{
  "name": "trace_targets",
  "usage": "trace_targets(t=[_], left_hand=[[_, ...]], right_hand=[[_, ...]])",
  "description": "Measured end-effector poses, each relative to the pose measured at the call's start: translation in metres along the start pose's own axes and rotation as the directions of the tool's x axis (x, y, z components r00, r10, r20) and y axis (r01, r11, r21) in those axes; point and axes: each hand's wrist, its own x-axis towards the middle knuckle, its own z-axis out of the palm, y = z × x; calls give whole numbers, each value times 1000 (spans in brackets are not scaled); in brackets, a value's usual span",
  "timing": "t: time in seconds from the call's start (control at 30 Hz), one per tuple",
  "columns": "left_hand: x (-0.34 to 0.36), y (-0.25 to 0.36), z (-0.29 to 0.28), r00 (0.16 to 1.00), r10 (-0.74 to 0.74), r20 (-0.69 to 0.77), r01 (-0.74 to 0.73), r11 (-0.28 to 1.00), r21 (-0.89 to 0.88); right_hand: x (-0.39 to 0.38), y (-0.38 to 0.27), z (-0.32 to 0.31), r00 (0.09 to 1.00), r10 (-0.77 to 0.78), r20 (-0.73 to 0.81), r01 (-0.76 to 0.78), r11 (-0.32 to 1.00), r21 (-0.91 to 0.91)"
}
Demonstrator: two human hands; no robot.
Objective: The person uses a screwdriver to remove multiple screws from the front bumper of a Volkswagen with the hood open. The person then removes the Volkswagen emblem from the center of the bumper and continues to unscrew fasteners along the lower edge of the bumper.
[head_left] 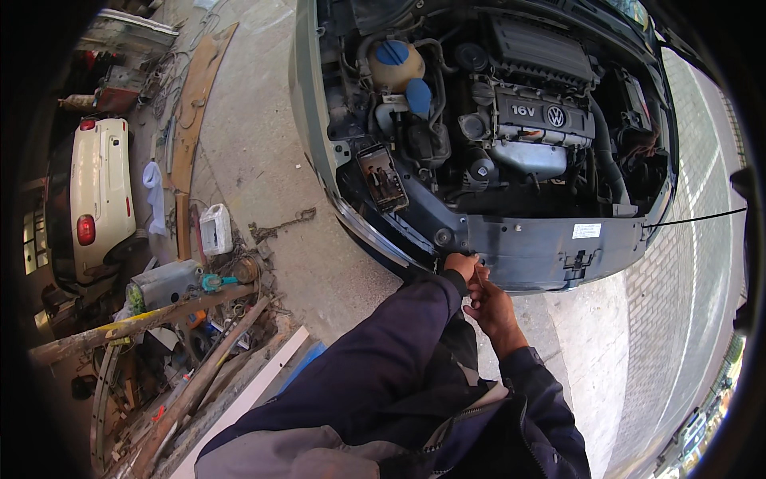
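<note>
My left hand [460, 264] reaches to the front edge of a car's open engine bay, beside the black front panel [527, 251]. Its fingers are curled, and what they grip is hidden. Just below and right of it, my right hand [495, 313] has thumb and fingers pinched together close to the left one. Something thin may be between them, too small to name. A phone [383, 179] with a lit picture on its screen lies at the left front corner of the bay. Behind the panel sits the engine [542, 116] with its black cover.
A coolant tank [396, 70] with a blue cap and another blue cap [418, 95] stand at the bay's left. A thin rod [694, 217] rises from its right front. Left on the ground lie planks [191, 112], a white jug [215, 229], and scrap; a cream car [100, 199] stands beyond.
</note>
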Motion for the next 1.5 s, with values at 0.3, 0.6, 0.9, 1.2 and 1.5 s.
trace_targets(t=[0.3, 0.6, 0.9, 1.2, 1.5], left_hand=[[-20, -8, -24, 960, 11, 279, -13, 1000, 4], [-18, -15, -15, 977, 75, 199, -103, 986, 133], [-15, -16, -8, 982, 118, 147, -131, 988, 83], [-6, -6, -3, 995, 46, 88, -51, 997, 59], [7, 3, 3, 995, -98, 29, 99, 994, -44]], right_hand=[[2, 7, -6, 1000, -29, -7, 29, 999, 44], [-23, 6, -7, 696, -682, 225, 69, -248, -966], [-4, 3, -18, 699, -558, 446, 99, -542, -834], [17, 23, 1, 973, -137, -186, 99, 975, -198], [0, -9, 10, 980, -154, -127, 91, 912, -400]])
